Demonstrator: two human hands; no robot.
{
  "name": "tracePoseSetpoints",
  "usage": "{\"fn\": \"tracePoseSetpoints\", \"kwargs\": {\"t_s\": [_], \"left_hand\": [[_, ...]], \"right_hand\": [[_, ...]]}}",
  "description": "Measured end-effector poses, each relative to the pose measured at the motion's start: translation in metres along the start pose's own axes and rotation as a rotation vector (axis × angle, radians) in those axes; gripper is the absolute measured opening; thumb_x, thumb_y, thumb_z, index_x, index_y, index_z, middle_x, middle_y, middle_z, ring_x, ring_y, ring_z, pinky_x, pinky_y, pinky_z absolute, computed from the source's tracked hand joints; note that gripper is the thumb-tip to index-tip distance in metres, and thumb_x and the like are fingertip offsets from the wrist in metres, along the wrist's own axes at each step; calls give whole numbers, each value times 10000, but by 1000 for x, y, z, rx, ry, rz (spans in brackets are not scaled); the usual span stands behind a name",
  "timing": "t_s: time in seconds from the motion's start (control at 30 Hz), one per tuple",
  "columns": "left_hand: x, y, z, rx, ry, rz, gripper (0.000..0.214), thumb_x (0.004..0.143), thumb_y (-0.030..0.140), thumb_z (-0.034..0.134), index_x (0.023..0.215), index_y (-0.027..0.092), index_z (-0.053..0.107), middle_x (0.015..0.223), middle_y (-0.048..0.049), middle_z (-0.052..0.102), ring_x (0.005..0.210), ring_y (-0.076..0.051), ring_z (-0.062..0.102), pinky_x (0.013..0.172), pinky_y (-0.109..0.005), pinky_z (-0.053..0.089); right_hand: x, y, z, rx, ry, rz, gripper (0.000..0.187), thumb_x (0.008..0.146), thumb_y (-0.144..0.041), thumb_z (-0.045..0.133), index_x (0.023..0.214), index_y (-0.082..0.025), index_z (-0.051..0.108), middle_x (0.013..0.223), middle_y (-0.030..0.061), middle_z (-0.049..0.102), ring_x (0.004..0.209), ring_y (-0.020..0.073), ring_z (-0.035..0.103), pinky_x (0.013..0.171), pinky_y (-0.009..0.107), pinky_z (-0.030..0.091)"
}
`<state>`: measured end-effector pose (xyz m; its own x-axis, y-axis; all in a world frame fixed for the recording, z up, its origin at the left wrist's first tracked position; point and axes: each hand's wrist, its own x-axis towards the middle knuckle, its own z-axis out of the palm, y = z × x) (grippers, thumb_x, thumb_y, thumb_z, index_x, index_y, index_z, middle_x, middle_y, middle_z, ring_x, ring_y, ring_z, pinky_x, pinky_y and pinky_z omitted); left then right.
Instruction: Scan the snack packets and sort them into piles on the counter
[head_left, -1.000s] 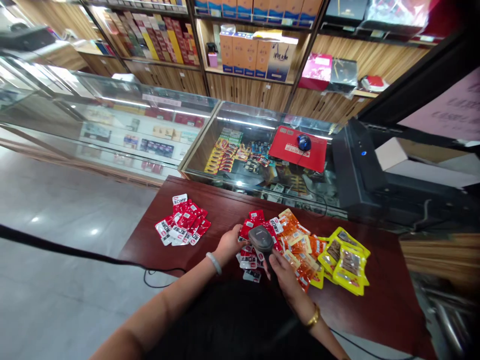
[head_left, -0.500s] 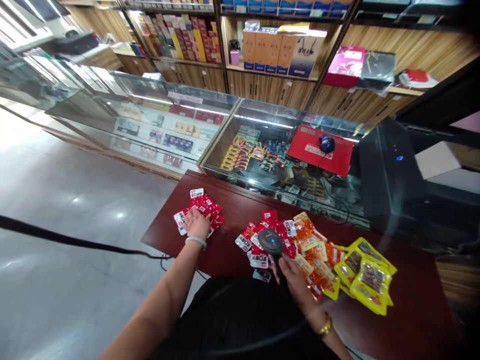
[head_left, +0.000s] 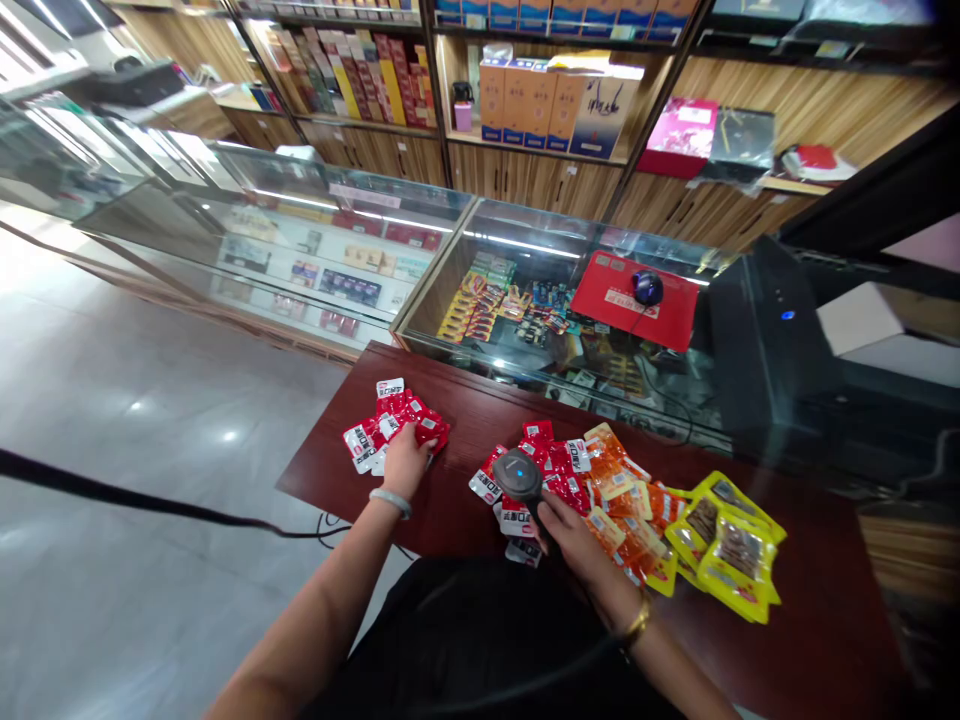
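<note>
My right hand [head_left: 574, 535] grips the handle of a black barcode scanner [head_left: 517, 475], held over a heap of red snack packets [head_left: 544, 465] in the middle of the dark red table [head_left: 465, 420]. My left hand [head_left: 405, 458] rests on the near edge of a separate pile of red packets [head_left: 390, 425] at the table's left end. Its fingers lie over the packets, and whether they grip one is hidden. Orange packets [head_left: 619, 495] and yellow packets [head_left: 724, 540] lie to the right of the scanner.
A glass display counter [head_left: 420, 250] with goods inside runs behind the table. On it lie a red mouse pad [head_left: 637, 305] with a mouse and a black monitor [head_left: 757, 340]. Shelves of boxes [head_left: 555, 100] line the back wall. A black cable [head_left: 150, 495] crosses the floor at left.
My left hand went from the middle red heap across to the left pile and now sits at its near edge. The scanner stays in my right hand over the middle heap.
</note>
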<state>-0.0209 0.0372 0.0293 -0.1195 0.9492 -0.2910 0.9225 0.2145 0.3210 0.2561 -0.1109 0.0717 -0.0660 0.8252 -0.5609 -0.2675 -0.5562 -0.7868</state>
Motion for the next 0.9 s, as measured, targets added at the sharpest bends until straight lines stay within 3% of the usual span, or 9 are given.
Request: {"fn": "tracePoseSetpoints", "kwargs": {"t_s": [0.17, 0.3, 0.4, 0.53, 0.73, 0.9], "left_hand": [[-21, 23, 18, -234, -86, 52, 416, 816, 321, 617, 1186, 164, 509, 1051, -105, 671, 952, -218, 637, 823, -306, 450], [-34, 39, 25, -398, -114, 153, 300, 808, 206, 576, 1105, 166, 573, 1024, -91, 681, 938, -198, 643, 839, -305, 468], [-37, 47, 29, -520, -142, 241, 243, 839, 230, 532, 1065, 186, 612, 1005, -77, 688, 929, -190, 643, 846, -306, 483], [-33, 42, 30, -519, -185, 350, 375, 818, 214, 559, 1192, 206, 584, 1079, -66, 673, 1010, -190, 612, 933, -324, 457], [-28, -7, 17, -63, 74, 60, 531, 779, 381, 642, 1255, 176, 530, 1257, -149, 555, 1195, -302, 473, 1035, -421, 342], [-17, -36, 11, 90, 198, -153, 695, 801, 498, 580, 1372, 152, 386, 1413, -196, 408, 1287, -358, 367, 1043, -461, 290]], "right_hand": [[27, -20, 27, -35, -139, 8, 629, 722, -631, 674, 1166, -190, 612, 574, -41, 555, 447, 106, 436, 431, 236, 312], [39, -25, 43, -90, -126, -18, 643, 700, -659, 672, 1129, -183, 620, 543, -56, 536, 423, 96, 420, 427, 233, 308], [41, -23, 45, -106, -123, -16, 626, 719, -662, 651, 1109, -174, 613, 551, -58, 534, 427, 89, 425, 430, 223, 309], [39, -20, 43, -77, -103, 7, 571, 726, -661, 646, 1042, -186, 621, 550, -55, 535, 429, 94, 430, 431, 231, 313], [39, -10, 45, -88, -122, 37, 547, 738, -639, 652, 1040, -184, 621, 569, -48, 550, 434, 94, 434, 434, 229, 315], [43, 8, 47, -80, -159, 90, 576, 762, -618, 642, 1164, -208, 595, 561, -53, 549, 430, 102, 442, 432, 229, 317]]}}
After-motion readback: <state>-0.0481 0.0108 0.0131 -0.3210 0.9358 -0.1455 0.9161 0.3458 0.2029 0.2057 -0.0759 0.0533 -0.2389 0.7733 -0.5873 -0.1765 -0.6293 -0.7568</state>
